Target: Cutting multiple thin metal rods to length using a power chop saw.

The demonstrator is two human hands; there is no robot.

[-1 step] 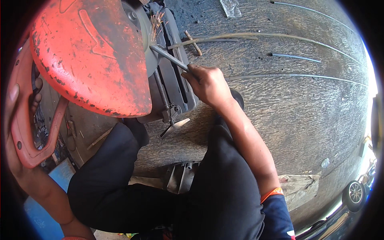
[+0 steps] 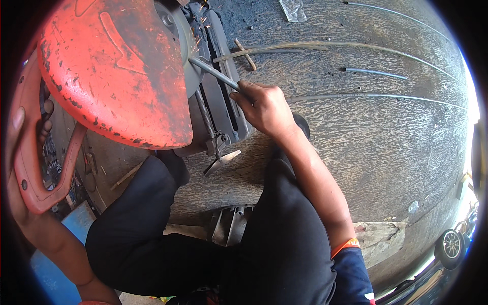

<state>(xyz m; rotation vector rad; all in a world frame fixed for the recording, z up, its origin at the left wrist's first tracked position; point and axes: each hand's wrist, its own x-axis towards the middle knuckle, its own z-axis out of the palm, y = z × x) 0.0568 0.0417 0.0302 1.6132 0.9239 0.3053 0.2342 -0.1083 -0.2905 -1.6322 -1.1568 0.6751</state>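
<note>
A chop saw with a scuffed red guard (image 2: 117, 76) fills the upper left, its grey cutting disc (image 2: 191, 76) showing at the guard's right edge. At the far left, my left hand (image 2: 17, 121) is closed around the saw's red handle (image 2: 28, 173). My right hand (image 2: 264, 104) grips a grey metal tube (image 2: 216, 72) and holds its far end against the disc. Sparks (image 2: 197, 34) fly up from the contact. Below the tube lies the clamp's threaded screw (image 2: 205, 113) with its flat crank (image 2: 222, 162), which neither hand touches.
Metal tubes (image 2: 376, 72) and a long thin strip (image 2: 356, 44) lie on the worn floor (image 2: 376, 137) to the right. My black-trousered legs (image 2: 290, 218) straddle the near side of the saw. A blue panel (image 2: 56, 264) stands lower left; a car wheel (image 2: 451, 248) shows lower right.
The sparks have thinned and scattered. The tube's tip sits very slightly further left at the disc. Both hands keep their grips.
</note>
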